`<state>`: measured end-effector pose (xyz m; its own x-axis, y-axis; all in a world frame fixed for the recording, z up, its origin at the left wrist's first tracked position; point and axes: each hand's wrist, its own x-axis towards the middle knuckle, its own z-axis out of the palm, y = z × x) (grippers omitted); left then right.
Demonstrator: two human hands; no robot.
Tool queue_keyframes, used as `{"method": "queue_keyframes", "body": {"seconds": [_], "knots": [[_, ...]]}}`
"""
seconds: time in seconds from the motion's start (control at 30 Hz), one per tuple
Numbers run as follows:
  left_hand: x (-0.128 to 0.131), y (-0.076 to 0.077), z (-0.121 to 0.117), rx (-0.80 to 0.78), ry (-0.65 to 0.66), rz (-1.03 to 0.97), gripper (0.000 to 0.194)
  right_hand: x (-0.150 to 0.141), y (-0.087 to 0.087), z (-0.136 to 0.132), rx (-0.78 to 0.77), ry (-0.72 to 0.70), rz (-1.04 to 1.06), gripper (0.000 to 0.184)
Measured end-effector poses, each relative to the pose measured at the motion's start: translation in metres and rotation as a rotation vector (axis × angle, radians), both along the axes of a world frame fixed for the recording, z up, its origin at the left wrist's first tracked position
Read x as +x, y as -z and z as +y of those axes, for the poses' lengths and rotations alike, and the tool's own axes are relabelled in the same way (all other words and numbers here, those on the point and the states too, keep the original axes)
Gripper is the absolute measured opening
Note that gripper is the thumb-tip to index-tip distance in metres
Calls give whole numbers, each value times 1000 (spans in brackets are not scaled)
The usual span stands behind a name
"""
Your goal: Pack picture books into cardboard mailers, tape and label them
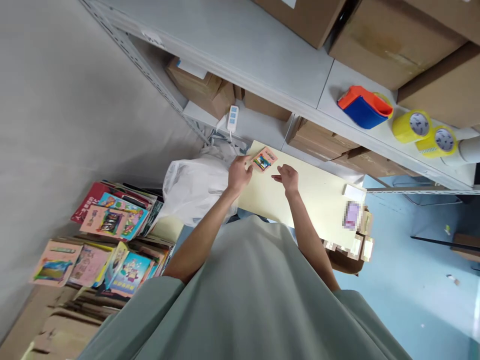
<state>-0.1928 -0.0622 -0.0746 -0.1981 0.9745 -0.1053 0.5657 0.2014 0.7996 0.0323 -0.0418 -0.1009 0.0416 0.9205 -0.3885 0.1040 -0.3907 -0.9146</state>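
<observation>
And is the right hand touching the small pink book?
No, bare tabletop shows between the right hand and the book.

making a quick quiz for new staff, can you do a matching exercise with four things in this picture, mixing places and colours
1. small book
2. power strip
3. tape rolls
4. plastic bag

A. yellow, on the upper shelf
B. white, crumpled, beside the left forearm
C. on the cream table, near the left hand
D. white with blue patches

Pairs: 1-C, 2-D, 3-A, 4-B
</observation>
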Motion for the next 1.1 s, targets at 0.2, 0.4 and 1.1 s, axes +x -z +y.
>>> {"method": "queue_keyframes", "body": {"seconds": [0.2,0.4,1.1], "knots": [[-59,16,-73,-61,0,87,42,-20,-3,-44,-199,35,-28,52],[-140,29,-140,-235,-75,340,75,-48,-2,-84,-262,-22,-54,55],[-167,-70,-160,163,57,86,28,-197,-76,-105,368,-810,-125,51]]}}
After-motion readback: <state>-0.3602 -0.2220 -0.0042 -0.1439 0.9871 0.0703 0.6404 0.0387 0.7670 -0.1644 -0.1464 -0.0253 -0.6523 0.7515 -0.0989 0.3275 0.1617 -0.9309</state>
